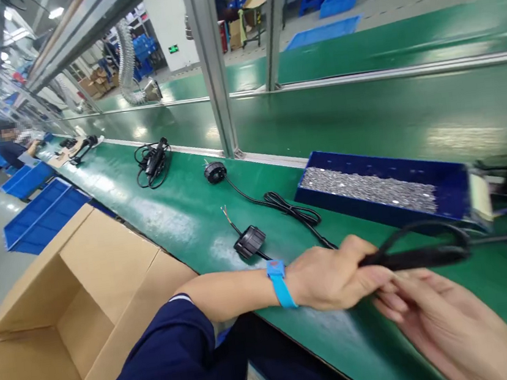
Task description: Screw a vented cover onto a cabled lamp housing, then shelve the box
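Note:
My left hand [338, 278], with a blue wrist strap [280, 283] on the wrist, is closed around a black cable bundle [420, 249] that loops out to the right over the green belt [182, 211]. My right hand [450, 326] lies just below it, fingers stretched toward the left hand and touching the cable's underside. A small black part with a wire [249, 241] lies on the belt left of my left hand. A round black part [215, 172] with a long coiled cable [290, 207] lies beyond it.
A blue tray of small metal screws [374, 190] stands right of centre. An open cardboard box [78, 310] sits at the lower left, blue bins [38, 210] behind it. Another black corded unit [153, 162] lies farther up the belt. A co-worker [10, 146] sits at far left.

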A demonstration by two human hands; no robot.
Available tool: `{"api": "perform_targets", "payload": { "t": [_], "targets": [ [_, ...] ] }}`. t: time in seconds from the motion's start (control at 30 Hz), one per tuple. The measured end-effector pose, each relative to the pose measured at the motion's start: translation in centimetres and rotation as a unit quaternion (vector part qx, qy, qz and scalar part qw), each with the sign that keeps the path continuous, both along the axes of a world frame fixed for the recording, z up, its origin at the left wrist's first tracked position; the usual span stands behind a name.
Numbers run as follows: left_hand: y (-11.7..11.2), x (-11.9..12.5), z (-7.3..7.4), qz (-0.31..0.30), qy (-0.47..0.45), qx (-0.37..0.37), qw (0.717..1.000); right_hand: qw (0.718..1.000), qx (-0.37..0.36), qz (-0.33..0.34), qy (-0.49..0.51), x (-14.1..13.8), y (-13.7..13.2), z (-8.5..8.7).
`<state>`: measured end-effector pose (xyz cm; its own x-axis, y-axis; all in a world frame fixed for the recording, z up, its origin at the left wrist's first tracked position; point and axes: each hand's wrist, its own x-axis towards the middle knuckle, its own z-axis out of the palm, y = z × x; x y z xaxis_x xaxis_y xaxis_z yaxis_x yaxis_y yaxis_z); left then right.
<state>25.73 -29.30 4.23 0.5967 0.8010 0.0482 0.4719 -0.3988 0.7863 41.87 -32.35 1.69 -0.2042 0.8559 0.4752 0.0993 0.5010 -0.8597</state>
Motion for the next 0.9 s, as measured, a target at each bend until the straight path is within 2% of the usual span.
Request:
{"api": "perform_targets", "payload": {
  "t": [0.07, 0.1, 0.17, 0.27, 0.37, 0.4, 0.43, 0.5, 0.53, 0.57, 0.6, 0.63, 0.67, 0.73, 0.8, 0.87, 0.9],
  "targets": [
    [0.1, -0.4, 0.3, -0.013, -0.103, -0.062, 0.993, 0.994, 0.015, -0.108, -0.003, 0.2, -0.4, 0.2],
    [0.2, -0.5, 0.5, -0.024, -0.158, -0.096, 0.982, 0.986, 0.046, -0.159, -0.029, 0.3, -0.5, 0.2],
    [0.4, -0.7, 0.6, -0.045, -0.240, -0.169, 0.955, 0.944, 0.175, -0.237, -0.150, 0.7, -0.7, 0.2],
    [0.5, -0.7, 0.5, -0.082, -0.287, -0.264, 0.917, 0.854, 0.327, -0.275, -0.296, 1.2, -0.5, 0.4],
    [0.3, -0.6, 0.3, -0.107, -0.293, -0.289, 0.905, 0.819, 0.382, -0.270, -0.331, 1.3, -0.5, 0.6],
    [0.2, -0.6, 0.3, -0.104, -0.283, -0.275, 0.913, 0.829, 0.374, -0.261, -0.324, 1.2, -0.6, 0.7],
    [0.1, -0.5, 0.4, -0.094, -0.263, -0.247, 0.928, 0.864, 0.327, -0.246, -0.292, 1.1, -0.7, 0.7],
    [0.0, -0.5, 0.4, -0.065, -0.202, -0.150, 0.966, 0.958, 0.132, -0.189, -0.167, 0.6, -1.0, 0.7],
    [0.0, -0.5, 0.4, -0.054, -0.168, -0.093, 0.980, 0.984, 0.022, -0.148, -0.097, 0.4, -1.1, 0.7],
    [0.1, -0.5, 0.3, -0.050, -0.137, -0.043, 0.988, 0.991, -0.069, -0.108, -0.041, 0.1, -1.1, 0.7],
    [0.2, -0.5, 0.3, -0.050, -0.116, -0.006, 0.992, 0.989, -0.125, -0.075, -0.011, 0.0, -1.1, 0.7],
    [0.3, -0.5, 0.2, -0.049, -0.107, 0.009, 0.993, 0.987, -0.150, -0.051, -0.003, -0.1, -1.1, 0.7],
    [0.5, -0.5, 0.1, -0.047, -0.112, -0.002, 0.993, 0.987, -0.158, -0.032, -0.001, -0.1, -1.0, 0.7],
    [0.8, -0.5, 0.0, -0.035, -0.153, -0.073, 0.985, 0.988, -0.148, -0.030, -0.010, 0.0, -0.7, 0.5],
    [1.1, -0.4, -0.1, -0.029, -0.201, -0.150, 0.968, 0.990, -0.062, -0.100, -0.076, 0.3, -0.6, 0.2],
    [1.1, -0.4, 0.0, -0.035, -0.227, -0.192, 0.954, 0.971, 0.030, -0.184, -0.152, 0.5, -0.5, -0.1],
    [1.1, -0.4, 0.0, -0.040, -0.229, -0.198, 0.952, 0.966, 0.031, -0.206, -0.152, 0.5, -0.6, -0.2]
  ]
}}
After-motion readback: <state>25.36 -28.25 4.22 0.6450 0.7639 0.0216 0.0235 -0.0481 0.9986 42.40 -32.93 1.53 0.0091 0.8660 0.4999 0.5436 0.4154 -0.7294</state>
